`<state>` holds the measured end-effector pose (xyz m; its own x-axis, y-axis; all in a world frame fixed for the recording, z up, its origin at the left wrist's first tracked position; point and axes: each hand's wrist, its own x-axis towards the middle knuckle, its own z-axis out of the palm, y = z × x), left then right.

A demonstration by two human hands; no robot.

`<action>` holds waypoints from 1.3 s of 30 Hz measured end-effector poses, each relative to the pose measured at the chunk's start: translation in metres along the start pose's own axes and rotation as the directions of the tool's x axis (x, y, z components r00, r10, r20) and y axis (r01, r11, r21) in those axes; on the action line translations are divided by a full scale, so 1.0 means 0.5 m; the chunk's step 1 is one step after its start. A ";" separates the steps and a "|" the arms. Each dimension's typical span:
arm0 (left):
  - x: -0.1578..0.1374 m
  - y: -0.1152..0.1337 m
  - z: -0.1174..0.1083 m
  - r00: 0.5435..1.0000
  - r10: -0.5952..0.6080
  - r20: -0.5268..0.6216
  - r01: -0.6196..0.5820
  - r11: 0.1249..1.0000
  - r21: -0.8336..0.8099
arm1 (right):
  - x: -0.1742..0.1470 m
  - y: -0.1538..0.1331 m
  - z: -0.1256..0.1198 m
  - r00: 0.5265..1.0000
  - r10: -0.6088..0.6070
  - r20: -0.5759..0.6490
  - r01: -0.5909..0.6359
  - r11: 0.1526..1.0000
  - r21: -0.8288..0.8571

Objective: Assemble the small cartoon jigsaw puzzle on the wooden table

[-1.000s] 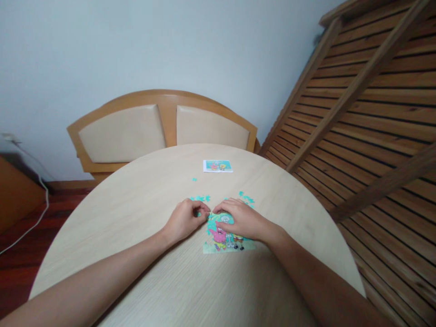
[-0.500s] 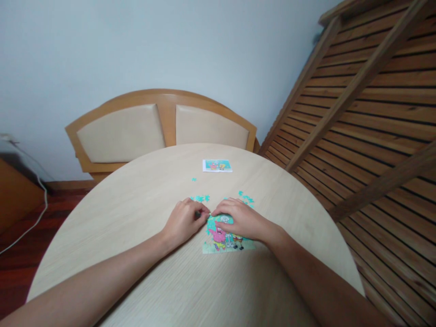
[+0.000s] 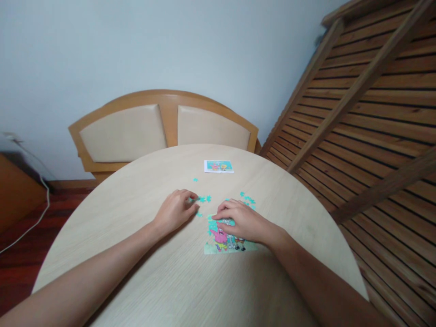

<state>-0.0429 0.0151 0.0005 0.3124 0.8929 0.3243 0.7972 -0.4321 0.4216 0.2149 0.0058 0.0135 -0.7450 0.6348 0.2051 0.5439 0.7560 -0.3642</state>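
Observation:
A partly assembled jigsaw puzzle (image 3: 221,244) with cartoon figures lies flat on the table. My right hand (image 3: 243,220) rests over its upper part, fingertips at its upper left edge and thumb apart from them, covering some of the picture. To the left, my left hand (image 3: 177,209) hovers with thumb and forefinger parted and nothing visible between them. Its fingertips are beside several loose teal puzzle pieces (image 3: 205,199). One more teal piece (image 3: 199,215) lies just below those fingertips.
A reference picture card (image 3: 219,166) lies toward the far side of the round wooden table (image 3: 136,181). Loose pieces (image 3: 250,200) are scattered beyond my right hand, and a single piece (image 3: 195,180) sits farther back. A padded chair (image 3: 166,122) stands behind; slatted wood leans at right.
My left hand has drawn away from the puzzle's upper left edge, moving left and slightly up to the loose pieces, its fingers parting. My right hand has stayed on the puzzle.

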 end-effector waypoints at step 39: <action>-0.021 0.011 -0.027 0.949 0.185 0.256 -0.178 0.983 -0.054 | -0.003 0.003 -0.005 1.000 -0.018 -0.021 0.018 1.000 0.001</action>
<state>-0.0488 0.0019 0.0108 0.5765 0.7994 0.1690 0.7002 -0.5899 0.4021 0.2177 0.0064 0.0151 -0.7461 0.6245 0.2308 0.5301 0.7669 -0.3617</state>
